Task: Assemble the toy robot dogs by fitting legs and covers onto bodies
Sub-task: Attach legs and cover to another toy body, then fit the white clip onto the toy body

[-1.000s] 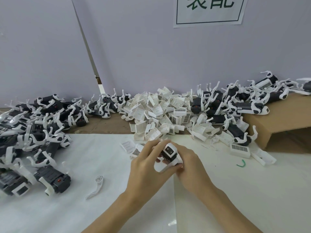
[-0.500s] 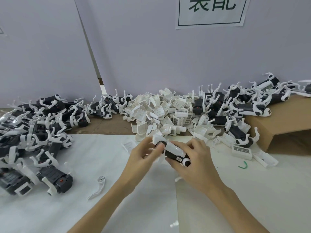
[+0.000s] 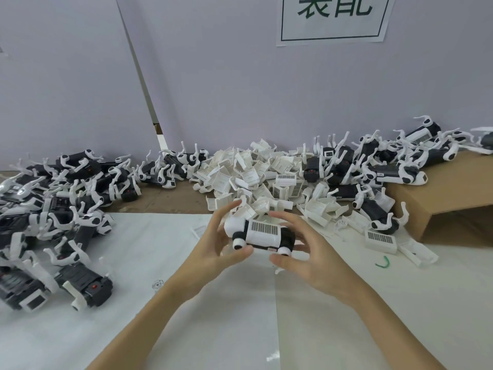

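I hold one toy dog body (image 3: 262, 234) in the air between both hands, above the middle of the white sheet (image 3: 149, 263) that covers the near part of the table. My left hand (image 3: 213, 249) grips its left end, thumb underneath by the round white joint and fingers curled over the top. My right hand (image 3: 306, 257) grips the right end the same way, thumb below near the other white joint, fingers arched over the black part. The body lies on its side, lengthways from left to right, and a white cover with a barcode label faces me.

Behind it, along the far edge of the sheet, lies a heap of loose white covers (image 3: 256, 177). At the left edge of the table lies a pile of black bodies with white legs (image 3: 53, 204). More of them (image 3: 373, 166) lie at the far right, some on top of a brown cardboard box (image 3: 453, 198). One white cover with a label (image 3: 380, 239) lies alone just in front of that box, and a small green bent piece (image 3: 382, 262) lies near it on the sheet. On the wall hangs a sign with green characters (image 3: 333, 17).
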`<act>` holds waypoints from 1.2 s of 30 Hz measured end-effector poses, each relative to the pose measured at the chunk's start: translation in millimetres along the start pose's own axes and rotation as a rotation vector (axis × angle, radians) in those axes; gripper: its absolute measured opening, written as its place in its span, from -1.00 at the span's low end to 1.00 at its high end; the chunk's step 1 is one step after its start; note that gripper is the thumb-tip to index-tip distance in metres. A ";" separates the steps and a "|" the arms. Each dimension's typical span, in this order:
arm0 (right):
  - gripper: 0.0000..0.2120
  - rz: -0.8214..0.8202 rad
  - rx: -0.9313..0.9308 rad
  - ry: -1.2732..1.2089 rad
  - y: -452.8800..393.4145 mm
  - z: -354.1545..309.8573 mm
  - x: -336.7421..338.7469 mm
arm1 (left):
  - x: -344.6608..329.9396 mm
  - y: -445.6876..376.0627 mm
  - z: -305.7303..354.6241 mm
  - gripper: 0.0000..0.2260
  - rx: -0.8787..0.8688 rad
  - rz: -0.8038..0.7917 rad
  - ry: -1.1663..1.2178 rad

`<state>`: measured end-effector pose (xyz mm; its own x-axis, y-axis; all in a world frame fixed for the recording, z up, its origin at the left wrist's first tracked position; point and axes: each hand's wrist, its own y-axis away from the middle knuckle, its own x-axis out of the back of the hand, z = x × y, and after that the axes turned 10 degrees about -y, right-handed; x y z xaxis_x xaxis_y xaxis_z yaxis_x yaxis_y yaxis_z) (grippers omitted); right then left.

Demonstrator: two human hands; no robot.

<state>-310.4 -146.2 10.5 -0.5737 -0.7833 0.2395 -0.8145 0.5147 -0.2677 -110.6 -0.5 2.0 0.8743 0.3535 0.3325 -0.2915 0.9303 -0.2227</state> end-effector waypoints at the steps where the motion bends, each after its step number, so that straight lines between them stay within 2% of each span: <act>1: -0.37 -0.024 0.035 0.054 0.5 0.4 0.3 | 5.0 0.1 -2.1 -0.27 -0.050 -0.018 -0.126; 3: -0.37 -0.036 0.095 0.111 0.2 3.9 -1.1 | 10.2 -0.6 -5.8 -0.39 -0.147 -0.008 -0.334; 4: -0.38 -0.036 0.102 0.115 -0.2 6.1 -1.4 | 11.2 -0.9 -6.2 -0.46 -0.174 0.003 -0.361; 8: -0.57 -0.070 -0.004 0.058 -1.3 6.8 -0.9 | 4.1 2.4 -1.5 -0.68 -0.122 0.081 -0.232; 10: -0.62 -0.065 -0.064 -0.020 -1.4 7.1 -3.8 | -3.3 2.6 1.7 -0.69 -0.051 0.107 -0.093; 13: -0.59 -0.035 -0.078 -0.065 -1.7 7.1 -7.6 | -10.7 1.8 4.8 -0.68 0.042 0.089 0.048; 19: -0.56 0.026 -0.168 -0.138 -4.6 -3.9 7.6 | -23.5 -1.8 3.3 -0.61 0.069 0.094 0.041; 21: -0.46 0.106 -0.245 -0.292 -13.6 -12.0 19.5 | -25.4 -4.0 1.5 -0.61 0.039 0.133 0.066; 23: -0.40 0.251 -0.286 -0.604 -30.2 -24.7 41.8 | -23.2 -5.9 1.2 -0.62 0.011 0.203 0.076; 25: -0.40 0.410 -0.222 -0.987 -49.7 -38.7 74.0 | -20.0 -7.7 0.7 -0.64 0.010 0.232 0.065; 27: -0.37 0.485 -0.157 -1.176 -63.5 -49.8 105.4 | -18.1 -7.5 -0.8 -0.63 0.038 0.215 0.052; 29: -0.34 0.477 -0.182 -1.094 -67.8 -49.3 118.5 | -16.8 -7.3 -1.6 -0.61 0.052 0.199 0.034; 32: -0.37 0.393 -0.272 -0.946 -56.4 -24.2 100.9 | -16.1 -6.5 -1.9 -0.65 0.047 0.209 -0.025; 36: -0.57 0.359 -0.314 -0.907 -32.5 18.6 58.9 | -21.0 -6.1 -5.4 -0.74 0.023 0.337 -0.201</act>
<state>-316.1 -215.6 16.0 -0.6130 -0.4663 -0.6378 -0.6682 0.7367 0.1037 -125.1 -14.1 -8.6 0.6354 0.6495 0.4176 -0.5601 0.7600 -0.3297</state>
